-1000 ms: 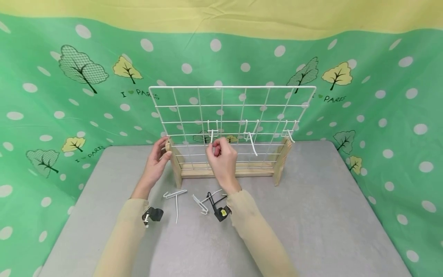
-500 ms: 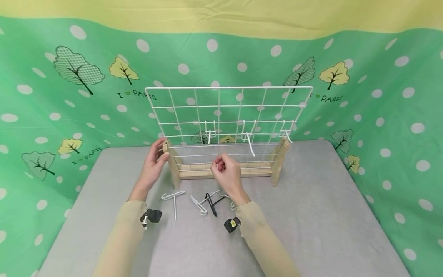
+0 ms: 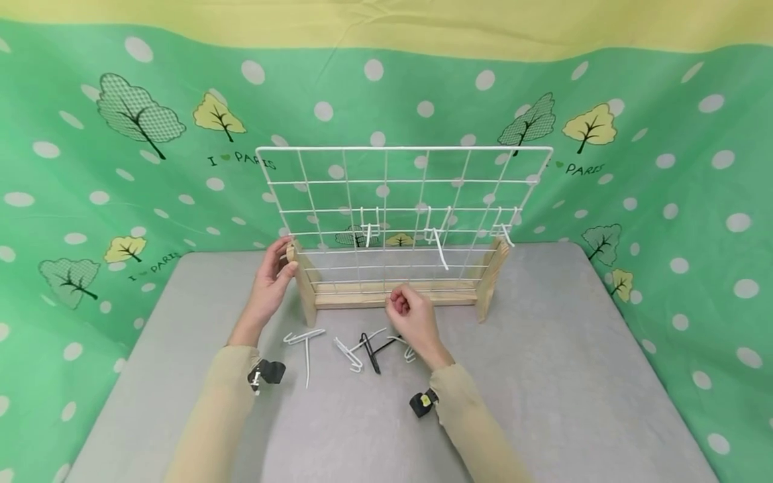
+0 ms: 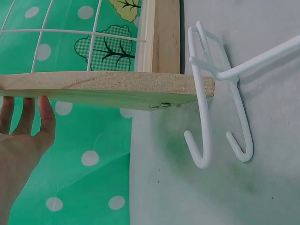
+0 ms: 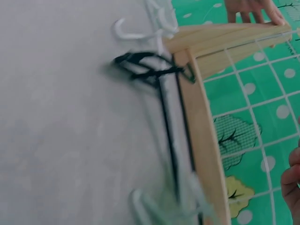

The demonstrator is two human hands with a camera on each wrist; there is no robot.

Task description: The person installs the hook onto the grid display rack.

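A white wire grid rack (image 3: 407, 147) stands in a wooden frame. My left hand (image 3: 268, 288) grips its left wooden post (image 3: 304, 288), thumb in front and fingers behind; the left wrist view has the fingertips against the outer face of the post (image 4: 117, 82). Three white hooks hang on the grid: a left one (image 3: 369, 233), a middle one (image 3: 441, 248) and a right one (image 3: 506, 233). My right hand (image 3: 418, 325) is in front of the base bar with its fingers curled, nothing visible in them. Below it a white hook (image 3: 410, 353) is partly hidden.
On the grey table (image 3: 338, 429), in front of the rack, lie a white hook (image 3: 307, 359) at left, a second white hook (image 3: 348, 353) and a black hook (image 3: 371, 353) that overlap in this view. A green dotted cloth (image 3: 181, 221) hangs behind and at both sides.
My right hand has come away from the left hanging hook, moving down and slightly right towards the hooks on the table. The left hand stays on the post.
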